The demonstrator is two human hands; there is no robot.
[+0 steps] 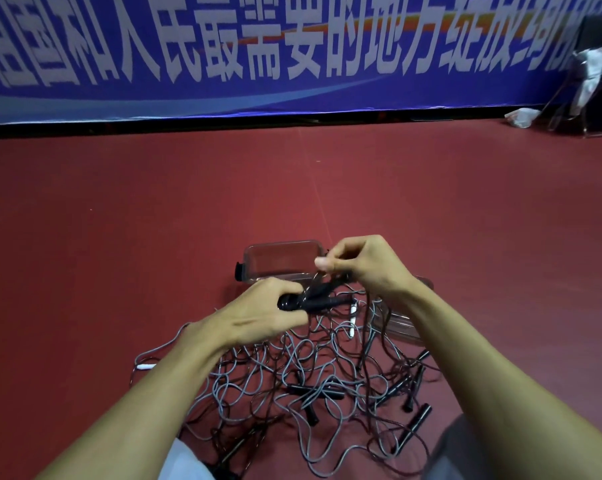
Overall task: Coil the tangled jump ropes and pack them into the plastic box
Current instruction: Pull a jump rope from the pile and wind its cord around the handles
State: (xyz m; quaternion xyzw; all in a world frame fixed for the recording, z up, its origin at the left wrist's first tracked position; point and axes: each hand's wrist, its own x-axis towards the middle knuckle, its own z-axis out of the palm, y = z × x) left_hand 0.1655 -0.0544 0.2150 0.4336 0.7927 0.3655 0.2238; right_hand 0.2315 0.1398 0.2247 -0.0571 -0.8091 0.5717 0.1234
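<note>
left hand [261, 317] grips black handles [315, 299] | right hand [365, 265] pinches cord [315, 282] | tangled ropes [292, 368] before plastic box [258, 261] | banner [292, 46] behind

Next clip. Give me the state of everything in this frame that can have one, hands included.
left hand: grips the black handles above the rope pile.
right hand: pinches a thin cord just above them.
black handles: bundled, lifted off the floor.
plastic box: open, on the floor, looks empty.
clear plastic piece: lies right of the box, partly under cords.
rope pile: tangled, loose on the floor.
</note>
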